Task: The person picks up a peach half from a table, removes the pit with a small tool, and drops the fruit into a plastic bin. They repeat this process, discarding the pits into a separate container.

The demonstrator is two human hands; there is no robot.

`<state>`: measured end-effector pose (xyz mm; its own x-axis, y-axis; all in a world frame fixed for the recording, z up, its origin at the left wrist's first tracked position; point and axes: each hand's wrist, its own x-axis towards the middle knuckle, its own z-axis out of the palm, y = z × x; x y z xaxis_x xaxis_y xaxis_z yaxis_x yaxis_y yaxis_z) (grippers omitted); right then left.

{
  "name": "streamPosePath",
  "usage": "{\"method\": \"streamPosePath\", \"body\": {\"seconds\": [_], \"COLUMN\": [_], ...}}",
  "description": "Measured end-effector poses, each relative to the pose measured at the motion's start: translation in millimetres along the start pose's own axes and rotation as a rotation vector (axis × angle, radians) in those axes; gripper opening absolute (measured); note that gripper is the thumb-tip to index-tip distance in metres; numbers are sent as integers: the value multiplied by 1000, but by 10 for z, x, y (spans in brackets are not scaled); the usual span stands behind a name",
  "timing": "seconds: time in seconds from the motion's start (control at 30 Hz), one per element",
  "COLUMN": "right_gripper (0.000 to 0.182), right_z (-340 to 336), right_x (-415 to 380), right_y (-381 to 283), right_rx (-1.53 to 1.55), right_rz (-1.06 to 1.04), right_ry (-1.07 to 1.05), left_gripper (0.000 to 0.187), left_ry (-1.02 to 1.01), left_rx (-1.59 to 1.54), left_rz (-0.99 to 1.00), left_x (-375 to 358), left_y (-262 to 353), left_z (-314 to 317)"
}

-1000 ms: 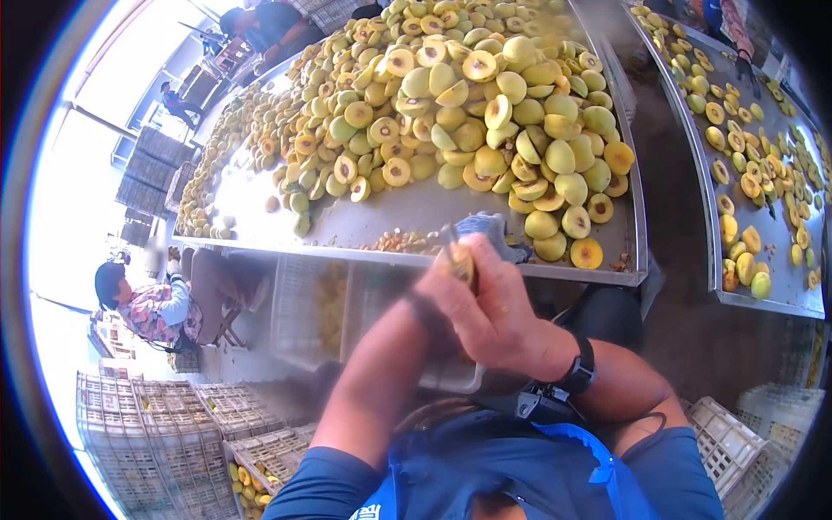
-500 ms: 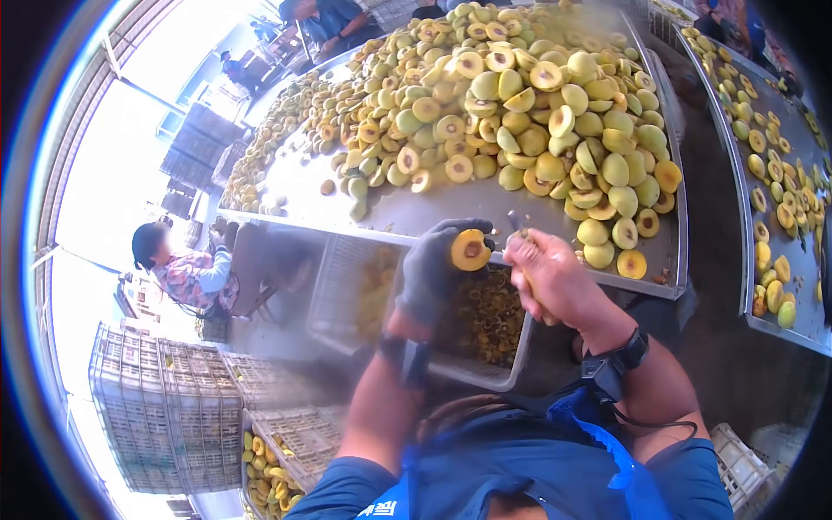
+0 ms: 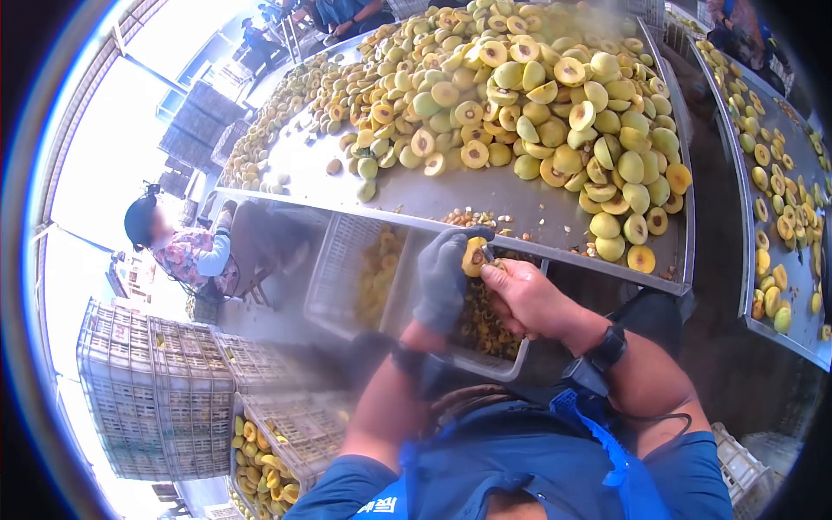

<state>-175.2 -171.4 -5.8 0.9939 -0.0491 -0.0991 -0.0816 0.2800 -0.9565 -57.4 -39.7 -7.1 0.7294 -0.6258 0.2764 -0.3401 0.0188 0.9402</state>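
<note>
My left hand (image 3: 440, 279), in a grey glove, grips a halved yellow peach (image 3: 473, 257) with its cut face turned to the right. The bare fingers of my right hand (image 3: 539, 299) are closed around a small metal-tipped tool (image 3: 490, 256), mostly hidden in the fist. Its tip meets the cut face of the peach, by the brown middle. Both hands are above a white plastic crate (image 3: 496, 371) that holds brown and yellow scraps. Just beyond them, small pits and bits (image 3: 472, 218) lie along the near edge of the metal table (image 3: 416, 195).
A large heap of peach halves (image 3: 555, 113) covers much of the table. Another crate (image 3: 334, 286) stands at the left, near a seated person (image 3: 186, 247). Stacked crates (image 3: 156, 390) rise at lower left. A second table with peach halves (image 3: 737, 217) runs along the right.
My right hand has moved down and left, bringing the tool against the peach half. The peach has turned in my left hand. The view has shifted slightly.
</note>
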Motion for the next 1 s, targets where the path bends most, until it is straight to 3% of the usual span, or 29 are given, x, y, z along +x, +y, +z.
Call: {"method": "streamPosePath", "body": {"seconds": [0.03, 0.1, 0.13, 0.2, 0.23, 0.3, 0.37, 0.47, 0.57, 0.67, 0.77, 0.83, 1.0], "right_gripper": [30, 30, 30, 30, 31, 31, 31, 30, 30, 31, 46, 45, 45], "right_z": [42, 61, 81, 95, 125, 95, 67, -22, 17, 37, 40, 41, 46], "right_x": [45, 98, 124, 161, 204, 193, 47, 21, 58, 102, 82, 91, 95], "right_y": [142, 274, 273, 375, 466, 481, 85, -61, 25, 119, 127, 150, 184], "right_rx": [-161, -246, -169, -238, -385, -360, -31, 365, 168, -40, -266, -158, -213], "right_rz": [-233, -343, -217, -241, -395, -364, -32, 347, 241, 65, 23, 36, 4], "right_ry": [8, 44, 71, 189, 281, 245, 35, -74, -8, 63, 108, 90, 156], "left_gripper": [38, 37, 36, 36, 37, 38, 39, 40, 41, 42, 42, 41, 37], "left_ry": [24, 57, 66, 89, 102, 98, 58, -1, 15, 161, 193, 224, 334], "left_rx": [-35, -58, -46, -45, -54, -72, -92, -82, -49, -286, 81, 294, 363], "left_rz": [-13, -14, -6, -2, -5, -11, -26, -62, 4, -275, -95, 99, 121], "left_x": [-24, -32, -24, -28, -26, -6, -17, -28, -27, -37, -66, -76, -81], "left_y": [-81, -145, -153, -129, -91, -98, -157, -165, -230, -245, -247, -193, -207], "left_z": [-8, -9, -2, 36, 74, 83, 35, -39, 37, 80, 90, 103, 181]}}
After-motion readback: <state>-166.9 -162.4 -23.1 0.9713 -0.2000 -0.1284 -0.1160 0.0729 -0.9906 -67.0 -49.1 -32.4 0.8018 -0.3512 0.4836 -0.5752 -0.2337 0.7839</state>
